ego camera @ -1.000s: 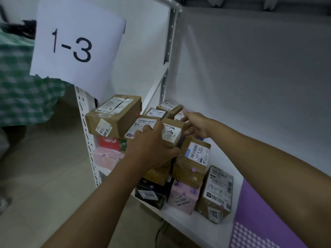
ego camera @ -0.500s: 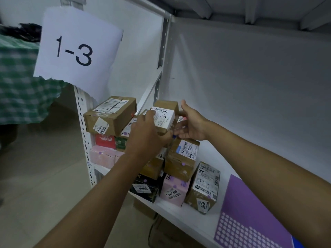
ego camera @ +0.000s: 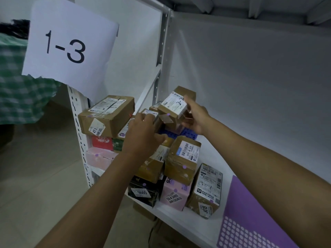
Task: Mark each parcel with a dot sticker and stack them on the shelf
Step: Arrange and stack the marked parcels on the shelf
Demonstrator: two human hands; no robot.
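The right hand (ego camera: 194, 116) now holds the small labelled parcel (ego camera: 174, 106) alone, raised above the shelf (ego camera: 180, 221) pile, since the left hand (ego camera: 143, 129), fingers loosely curled, has let go, so stacking seems imminent.

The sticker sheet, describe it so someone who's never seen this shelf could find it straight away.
Start at the white shelf under the paper sign reading 1-3, where the parcels are piled. Follow the board towards its near right end, past the brown box labelled 3018. The sticker sheet lies flat there: the only purple thing that size, with rows of pale dots at its near end.
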